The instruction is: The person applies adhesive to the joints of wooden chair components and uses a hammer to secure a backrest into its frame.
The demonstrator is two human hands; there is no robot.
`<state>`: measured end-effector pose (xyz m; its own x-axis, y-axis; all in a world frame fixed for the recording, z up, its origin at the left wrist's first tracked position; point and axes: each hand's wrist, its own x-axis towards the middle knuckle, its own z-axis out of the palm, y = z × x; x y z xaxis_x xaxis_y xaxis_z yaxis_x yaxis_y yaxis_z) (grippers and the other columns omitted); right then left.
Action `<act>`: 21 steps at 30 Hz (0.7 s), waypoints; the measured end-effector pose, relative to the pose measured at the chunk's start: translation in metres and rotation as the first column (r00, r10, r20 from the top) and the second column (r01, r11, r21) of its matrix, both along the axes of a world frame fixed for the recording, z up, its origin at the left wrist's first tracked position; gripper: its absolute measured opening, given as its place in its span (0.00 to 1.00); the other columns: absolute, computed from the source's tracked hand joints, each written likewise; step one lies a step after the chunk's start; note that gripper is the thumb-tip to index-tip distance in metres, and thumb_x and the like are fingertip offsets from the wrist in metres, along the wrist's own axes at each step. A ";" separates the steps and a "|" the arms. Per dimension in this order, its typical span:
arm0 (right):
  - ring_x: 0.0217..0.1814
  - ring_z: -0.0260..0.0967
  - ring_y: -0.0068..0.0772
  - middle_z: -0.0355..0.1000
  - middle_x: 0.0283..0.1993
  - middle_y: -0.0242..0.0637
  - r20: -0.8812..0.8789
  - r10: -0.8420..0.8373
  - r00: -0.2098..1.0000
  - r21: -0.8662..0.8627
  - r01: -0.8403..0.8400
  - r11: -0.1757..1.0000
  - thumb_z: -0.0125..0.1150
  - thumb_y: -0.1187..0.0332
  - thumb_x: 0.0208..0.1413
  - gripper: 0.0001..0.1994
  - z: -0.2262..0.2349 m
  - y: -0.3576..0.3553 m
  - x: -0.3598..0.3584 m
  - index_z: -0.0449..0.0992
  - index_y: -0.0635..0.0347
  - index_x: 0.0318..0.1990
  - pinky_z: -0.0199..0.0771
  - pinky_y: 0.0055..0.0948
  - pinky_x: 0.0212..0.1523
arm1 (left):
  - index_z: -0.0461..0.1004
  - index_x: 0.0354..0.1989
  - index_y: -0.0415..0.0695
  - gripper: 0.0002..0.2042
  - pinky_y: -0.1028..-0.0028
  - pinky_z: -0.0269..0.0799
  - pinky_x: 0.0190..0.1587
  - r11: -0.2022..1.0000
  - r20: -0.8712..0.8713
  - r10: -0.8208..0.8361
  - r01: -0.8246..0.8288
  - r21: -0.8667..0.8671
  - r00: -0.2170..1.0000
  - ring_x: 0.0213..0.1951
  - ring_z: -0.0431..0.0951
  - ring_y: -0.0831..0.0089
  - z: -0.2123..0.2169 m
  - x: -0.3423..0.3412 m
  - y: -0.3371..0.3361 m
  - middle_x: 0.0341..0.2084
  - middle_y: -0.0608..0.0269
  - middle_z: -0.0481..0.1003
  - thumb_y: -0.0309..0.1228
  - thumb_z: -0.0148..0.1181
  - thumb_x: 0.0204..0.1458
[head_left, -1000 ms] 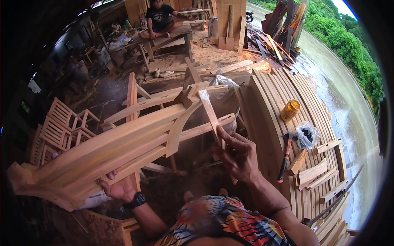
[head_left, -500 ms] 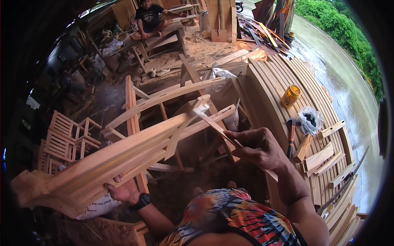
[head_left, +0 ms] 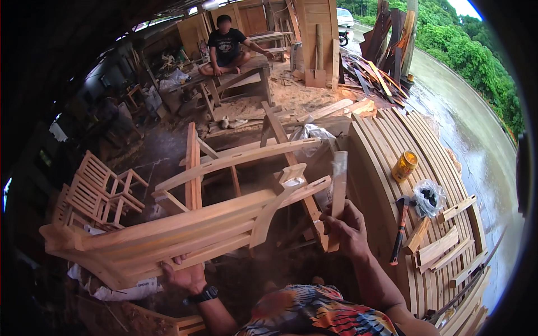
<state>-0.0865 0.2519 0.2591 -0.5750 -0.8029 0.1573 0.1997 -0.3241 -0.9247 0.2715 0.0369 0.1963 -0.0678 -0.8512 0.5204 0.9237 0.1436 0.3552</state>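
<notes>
My left hand (head_left: 186, 276), with a dark watch at the wrist, grips the lower edge of a pale wooden furniture frame (head_left: 185, 228) with long rails and curved end pieces. The frame lies tilted across other timber. In my right hand (head_left: 348, 228), a thin flat wooden stick (head_left: 339, 185) is pinched between thumb and fingers. It points upward, its upper part whitish, and stands apart from the frame. A white paste-like smear (head_left: 292, 182) sits on the top of the frame's right end piece.
Right of me, long slats (head_left: 381, 162) bear a yellow jar (head_left: 404, 166), a hammer (head_left: 400, 229), a plastic bag (head_left: 429, 197) and wood offcuts (head_left: 438, 246). A curved slotted rail (head_left: 241, 158) lies beyond the frame. Slatted chairs (head_left: 95, 187) stand left. Another person (head_left: 227, 47) sits on a bench behind.
My right hand has drawn the stick off the frame's end piece and turned it upright, moving right. My left hand still holds the frame. The view has tilted up.
</notes>
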 end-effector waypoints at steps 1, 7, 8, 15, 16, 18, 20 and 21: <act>0.31 0.73 0.20 0.78 0.42 0.37 0.023 -0.030 0.999 0.043 0.029 0.999 0.69 0.75 0.55 0.17 0.000 -0.004 0.003 0.73 0.65 0.52 0.75 0.23 0.33 | 0.75 0.45 0.50 0.13 0.68 0.66 0.49 0.998 -0.009 0.013 -0.012 0.056 1.000 0.35 0.67 0.74 -0.005 -0.001 -0.001 0.27 0.70 0.67 0.43 0.64 0.61; 0.23 0.67 0.14 0.80 0.44 0.36 -0.013 0.001 1.000 0.041 0.000 0.999 0.74 0.75 0.48 0.37 -0.004 -0.038 0.015 0.68 0.70 0.68 0.67 0.17 0.25 | 0.72 0.42 0.45 0.19 0.68 0.67 0.50 0.950 -0.118 -0.038 0.073 0.303 0.992 0.35 0.67 0.73 -0.018 -0.027 0.020 0.25 0.70 0.67 0.51 0.58 0.64; 0.22 0.66 0.13 0.79 0.40 0.34 0.023 0.028 0.999 0.018 -0.028 0.999 0.74 0.76 0.47 0.36 -0.002 -0.041 0.018 0.69 0.70 0.66 0.66 0.17 0.23 | 0.72 0.42 0.45 0.20 0.67 0.67 0.50 0.934 -0.158 -0.083 0.132 0.332 0.984 0.35 0.67 0.73 -0.019 -0.032 0.023 0.25 0.69 0.67 0.52 0.56 0.65; 0.33 0.73 0.22 0.79 0.41 0.35 0.255 0.115 0.960 0.036 -0.128 0.991 0.71 0.78 0.48 0.24 -0.002 -0.056 0.009 0.76 0.68 0.56 0.74 0.25 0.36 | 0.73 0.48 0.47 0.20 0.61 0.67 0.60 0.923 -0.240 -0.201 0.266 0.279 0.950 0.37 0.71 0.74 -0.065 -0.036 0.020 0.25 0.69 0.69 0.52 0.57 0.64; 0.34 0.74 0.23 0.79 0.41 0.35 0.277 0.126 0.953 0.037 -0.142 0.989 0.71 0.78 0.48 0.23 -0.007 -0.056 0.006 0.76 0.68 0.54 0.75 0.25 0.36 | 0.72 0.53 0.47 0.21 0.57 0.64 0.64 0.928 -0.215 -0.229 0.280 0.247 0.949 0.43 0.73 0.71 -0.066 -0.040 0.023 0.30 0.68 0.73 0.51 0.59 0.63; 0.34 0.76 0.25 0.79 0.39 0.35 0.303 0.133 0.944 0.012 -0.144 0.990 0.70 0.78 0.48 0.21 -0.014 -0.060 0.003 0.77 0.67 0.52 0.78 0.26 0.37 | 0.70 0.63 0.48 0.26 0.49 0.56 0.72 0.949 -0.103 -0.187 0.206 0.238 0.977 0.55 0.73 0.66 -0.064 -0.047 0.031 0.45 0.64 0.76 0.47 0.62 0.60; 0.30 0.75 0.22 0.78 0.34 0.32 0.294 0.141 0.945 0.003 -0.149 0.989 0.70 0.77 0.48 0.17 -0.028 -0.064 0.002 0.77 0.67 0.47 0.76 0.23 0.34 | 0.68 0.68 0.48 0.30 0.46 0.52 0.74 0.933 -0.018 -0.219 0.215 0.290 0.976 0.67 0.66 0.61 -0.068 -0.048 0.036 0.61 0.61 0.72 0.42 0.65 0.57; 0.26 0.70 0.19 0.75 0.30 0.29 0.256 0.113 0.960 0.016 -0.122 0.992 0.69 0.77 0.48 0.14 -0.040 -0.061 -0.005 0.77 0.66 0.44 0.71 0.20 0.29 | 0.67 0.69 0.48 0.31 0.47 0.52 0.75 0.893 -0.039 -0.315 0.310 0.326 0.948 0.71 0.62 0.58 -0.088 -0.043 0.036 0.68 0.60 0.67 0.40 0.66 0.56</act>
<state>-0.0914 0.1904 0.2195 -0.4940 -0.8694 -0.0084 0.4648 -0.2559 -0.8476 0.2287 0.0724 0.1085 -0.3634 -0.9061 0.2168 0.8963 -0.2766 0.3467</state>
